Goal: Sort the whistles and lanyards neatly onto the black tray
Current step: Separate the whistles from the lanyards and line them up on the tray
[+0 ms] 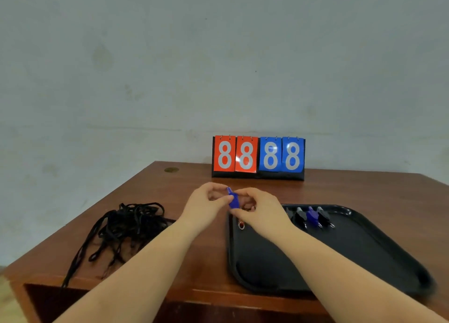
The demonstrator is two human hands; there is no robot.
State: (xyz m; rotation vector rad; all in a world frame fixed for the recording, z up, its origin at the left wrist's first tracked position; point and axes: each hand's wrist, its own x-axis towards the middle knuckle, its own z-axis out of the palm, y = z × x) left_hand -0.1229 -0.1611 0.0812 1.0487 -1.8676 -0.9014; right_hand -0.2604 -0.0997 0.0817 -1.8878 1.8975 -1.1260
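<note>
hands: left hand (208, 198) and right hand (258, 207) both pinching blue whistle (232, 198), above tray's far-left corner
black tray (359, 257): sitting right, whistle row (311, 217) along far edge
lanyards (121, 228): lying tangled, left

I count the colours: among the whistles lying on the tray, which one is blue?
The blue whistle, third in the row on the black tray; its neighbours are black.

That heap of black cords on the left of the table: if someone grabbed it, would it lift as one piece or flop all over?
The black lanyards would probably flop: the strands lie limp in loose loops, and some trail over the table's front edge. Being tangled, several would likely come up together, dragging others. They look thin, so probably light, and unlikely to roll.
</note>
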